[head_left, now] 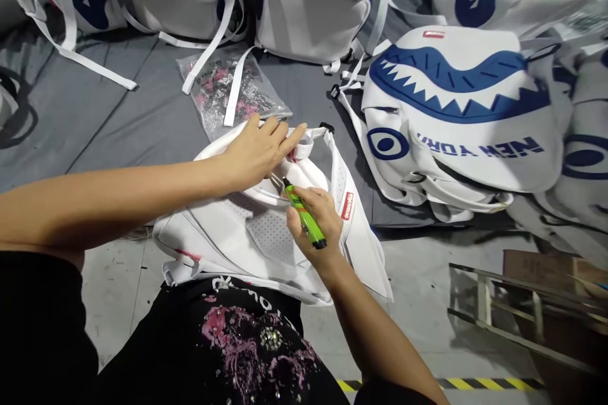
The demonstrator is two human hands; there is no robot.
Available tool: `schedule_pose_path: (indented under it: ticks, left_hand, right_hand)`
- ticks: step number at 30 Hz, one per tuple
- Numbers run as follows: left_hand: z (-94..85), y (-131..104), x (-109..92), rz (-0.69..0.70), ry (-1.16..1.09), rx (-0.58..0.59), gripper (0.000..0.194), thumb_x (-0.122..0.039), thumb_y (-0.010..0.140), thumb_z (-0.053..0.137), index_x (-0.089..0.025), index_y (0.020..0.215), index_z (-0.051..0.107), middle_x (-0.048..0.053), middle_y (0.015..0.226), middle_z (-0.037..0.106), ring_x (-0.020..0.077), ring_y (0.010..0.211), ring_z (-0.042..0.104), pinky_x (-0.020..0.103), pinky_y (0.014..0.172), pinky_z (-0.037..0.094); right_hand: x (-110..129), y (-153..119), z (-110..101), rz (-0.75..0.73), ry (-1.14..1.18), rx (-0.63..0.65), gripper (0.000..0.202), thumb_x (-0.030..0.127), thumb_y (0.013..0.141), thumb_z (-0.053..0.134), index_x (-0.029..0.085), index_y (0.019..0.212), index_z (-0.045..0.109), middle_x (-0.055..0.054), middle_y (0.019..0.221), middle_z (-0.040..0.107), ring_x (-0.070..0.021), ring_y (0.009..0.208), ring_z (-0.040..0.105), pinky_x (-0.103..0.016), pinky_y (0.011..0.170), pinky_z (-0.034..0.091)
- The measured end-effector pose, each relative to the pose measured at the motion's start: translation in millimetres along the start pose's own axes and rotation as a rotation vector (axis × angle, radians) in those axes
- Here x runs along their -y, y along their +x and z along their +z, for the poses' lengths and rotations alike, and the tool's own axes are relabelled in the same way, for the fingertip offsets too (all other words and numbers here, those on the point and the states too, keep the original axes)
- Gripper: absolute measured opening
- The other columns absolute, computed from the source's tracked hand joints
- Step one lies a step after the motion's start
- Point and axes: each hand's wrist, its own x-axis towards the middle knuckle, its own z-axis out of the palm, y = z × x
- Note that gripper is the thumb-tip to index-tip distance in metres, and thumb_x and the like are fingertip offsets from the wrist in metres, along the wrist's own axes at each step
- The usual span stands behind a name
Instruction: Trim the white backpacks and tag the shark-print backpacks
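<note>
A white backpack (209, 237) leans against the front of my body and the table's edge, with its mesh-panelled side up and a small red label near the right strap. My left hand (256, 155) is closed over its upper edge near the top handle, with the thumb partly hidden. In my right hand (317, 218), just below, is a short green tube with black ends (304, 215), which looks like a marker or a lighter. Its narrow black tip points up toward my left hand and the bag's top opening.
A finished-looking white backpack (475, 88) with blue shark teeth lies to the right on the grey table (142, 133). More white bags (308, 19) line the back. A clear plastic bag (209, 95) lies under loose straps. A ladder-like frame (484, 300) stands at lower right.
</note>
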Motion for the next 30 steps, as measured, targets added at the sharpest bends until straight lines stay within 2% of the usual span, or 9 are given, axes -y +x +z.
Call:
schedule_pose_path:
  ticks: [4, 6, 8, 10, 13, 16, 22, 27, 30]
  left_hand:
    - [-0.6, 3, 1, -0.012, -0.04, 0.002, 0.076, -0.036, 0.098, 0.046, -0.016, 0.161, 0.008, 0.019, 0.144, 0.047, 0.0396, 0.136, 0.04, 0.053, 0.111, 0.029]
    - [0.0, 5, 3, -0.019, -0.069, 0.007, 0.077, -0.04, 0.098, 0.046, -0.019, 0.161, 0.007, 0.017, 0.144, 0.047, 0.0407, 0.137, 0.039, 0.055, 0.112, 0.027]
    - [0.0, 6, 4, -0.015, -0.093, 0.014, 0.083, -0.045, 0.097, 0.049, -0.019, 0.161, 0.004, 0.017, 0.146, 0.045, 0.043, 0.139, 0.036, 0.058, 0.114, 0.024]
    - [-1.1, 6, 4, 0.003, -0.102, 0.025, 0.091, -0.051, 0.094, 0.053, -0.02, 0.161, 0.0, 0.017, 0.15, 0.039, 0.0449, 0.14, 0.033, 0.059, 0.115, 0.022]
    - [-2.6, 5, 2, 0.015, -0.1, 0.039, 0.103, -0.057, 0.088, 0.061, -0.021, 0.161, -0.002, 0.017, 0.154, 0.033, 0.0458, 0.141, 0.032, 0.06, 0.116, 0.021]
    - [0.3, 6, -3, -0.016, -0.106, 0.011, 0.102, -0.058, 0.086, 0.063, -0.022, 0.162, 0.004, 0.017, 0.151, 0.038, 0.0449, 0.139, 0.035, 0.062, 0.116, 0.024]
    - [13.1, 11, -2, -0.039, -0.104, -0.052, 0.084, -0.05, 0.093, 0.055, -0.025, 0.162, 0.014, 0.016, 0.145, 0.048, 0.0418, 0.136, 0.04, 0.062, 0.116, 0.026]
    - [7.6, 11, 0, -0.057, 0.007, -0.013, 0.075, -0.032, 0.095, 0.054, -0.014, 0.16, 0.02, 0.02, 0.149, 0.045, 0.0392, 0.135, 0.043, 0.056, 0.114, 0.033]
    - [2.9, 9, -2, -0.105, 0.061, -0.008, 0.073, -0.026, 0.092, 0.058, -0.007, 0.156, 0.027, 0.023, 0.154, 0.04, 0.0392, 0.135, 0.044, 0.053, 0.111, 0.036]
  right_hand:
    - [-9, 6, -6, 0.012, -0.049, 0.0, 0.037, 0.022, 0.095, 0.06, 0.027, 0.131, 0.058, -0.002, 0.102, 0.078, -0.0209, 0.09, 0.072, -0.045, 0.098, 0.052]
    - [-15, 10, -8, 0.057, -0.132, -0.059, 0.039, 0.022, 0.097, 0.055, 0.027, 0.137, 0.055, -0.003, 0.098, 0.077, -0.0224, 0.091, 0.071, -0.045, 0.097, 0.051]
    - [-21, 18, -9, 0.124, -0.248, -0.052, 0.037, 0.028, 0.099, 0.054, 0.025, 0.136, 0.056, -0.007, 0.099, 0.075, -0.0252, 0.095, 0.07, -0.047, 0.096, 0.049]
    - [-25, 31, -8, 0.195, -0.354, 0.056, 0.042, 0.038, 0.096, 0.06, 0.021, 0.134, 0.056, -0.012, 0.108, 0.072, -0.0299, 0.103, 0.066, -0.05, 0.096, 0.048]
    - [-26, 50, 0, 0.265, -0.432, 0.236, 0.071, 0.051, 0.083, 0.075, 0.017, 0.139, 0.047, -0.017, 0.121, 0.065, -0.0378, 0.117, 0.058, -0.055, 0.096, 0.046]
    - [-24, 60, 15, 0.287, -0.454, 0.339, 0.087, 0.055, 0.078, 0.079, 0.016, 0.145, 0.038, -0.021, 0.125, 0.06, -0.041, 0.121, 0.054, -0.059, 0.096, 0.045]
    - [-24, 63, 41, 0.309, -0.57, 0.39, 0.085, 0.04, 0.081, 0.077, 0.009, 0.147, 0.033, -0.027, 0.128, 0.053, -0.0426, 0.12, 0.051, -0.066, 0.101, 0.038]
    - [-20, 59, 35, 0.326, -0.52, 0.355, 0.065, 0.026, 0.088, 0.061, 0.013, 0.146, 0.035, -0.02, 0.122, 0.06, -0.0357, 0.116, 0.055, -0.064, 0.107, 0.035]
    - [-19, 52, 30, 0.356, -0.473, 0.301, 0.062, 0.024, 0.088, 0.057, 0.015, 0.145, 0.035, -0.018, 0.122, 0.063, -0.0334, 0.118, 0.056, -0.063, 0.111, 0.033]
